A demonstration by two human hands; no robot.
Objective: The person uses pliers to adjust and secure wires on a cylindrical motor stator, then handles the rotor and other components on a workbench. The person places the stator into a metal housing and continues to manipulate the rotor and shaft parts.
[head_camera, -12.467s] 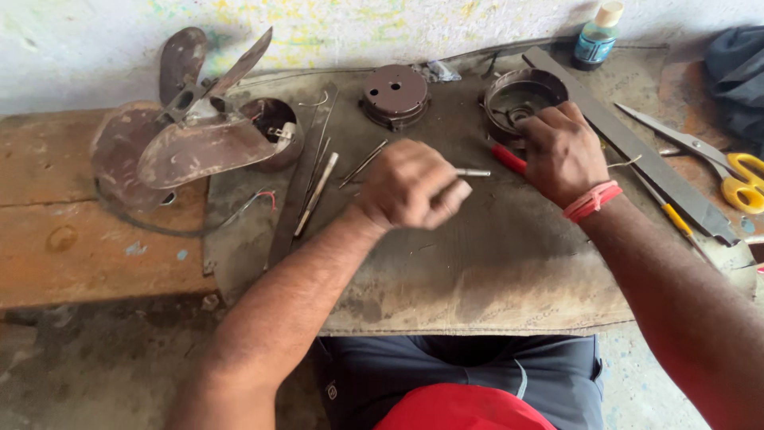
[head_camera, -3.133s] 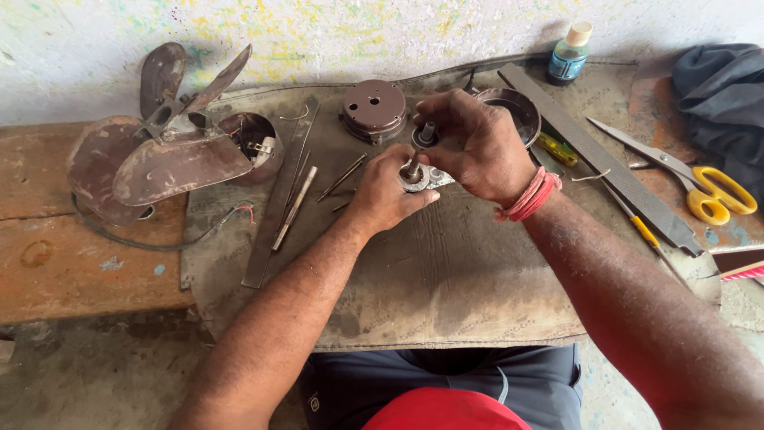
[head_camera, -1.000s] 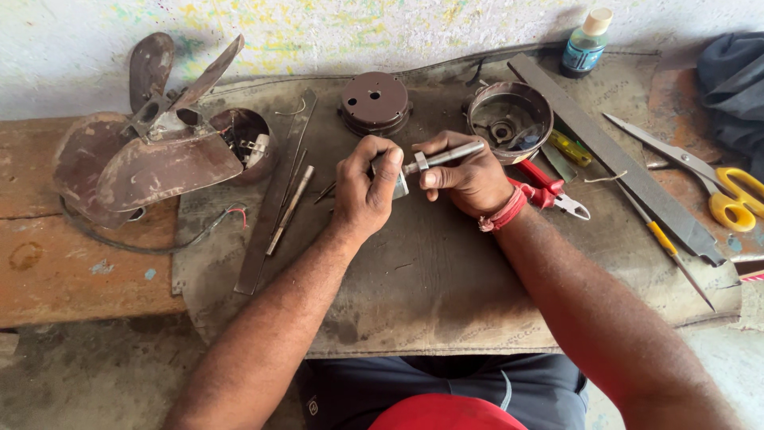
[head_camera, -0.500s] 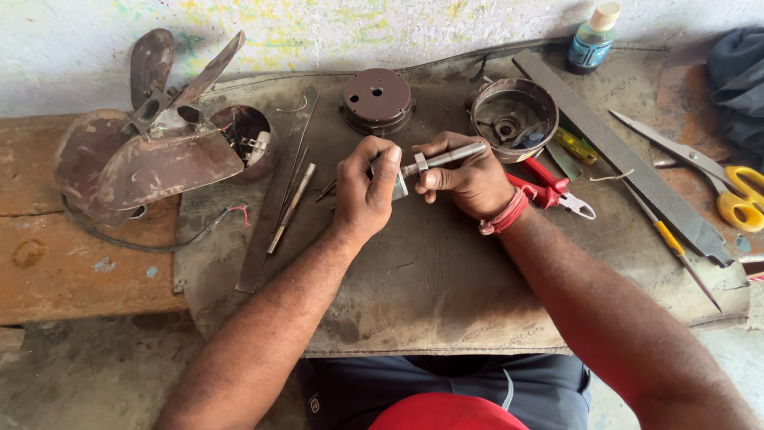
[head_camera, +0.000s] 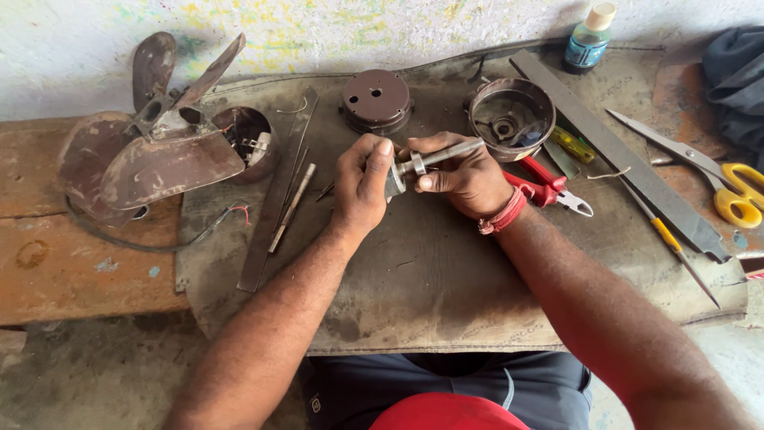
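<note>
My right hand (head_camera: 461, 175) grips a grey metal shaft (head_camera: 446, 154) that lies roughly level above the brown mat (head_camera: 430, 271). My left hand (head_camera: 362, 183) pinches the shaft's left end, where a small metal ring or bearing (head_camera: 395, 173) sits on it. Both hands meet over the middle of the mat. The far tip of the shaft points toward a round rusty motor housing (head_camera: 511, 118).
A rusty fan blade assembly (head_camera: 143, 151) with a motor cup (head_camera: 247, 139) lies at left. A round brown cover (head_camera: 376, 99), red pliers (head_camera: 549, 187), a long flat file (head_camera: 621, 151), a yellow screwdriver (head_camera: 672, 247), yellow-handled scissors (head_camera: 716, 179), thin rods (head_camera: 290, 207) and a small bottle (head_camera: 590, 36) surround the hands.
Earlier my hands worked apart on the mat, then came together on the shaft. Over the last second they hold nearly still, with only a slight shift of the view.
</note>
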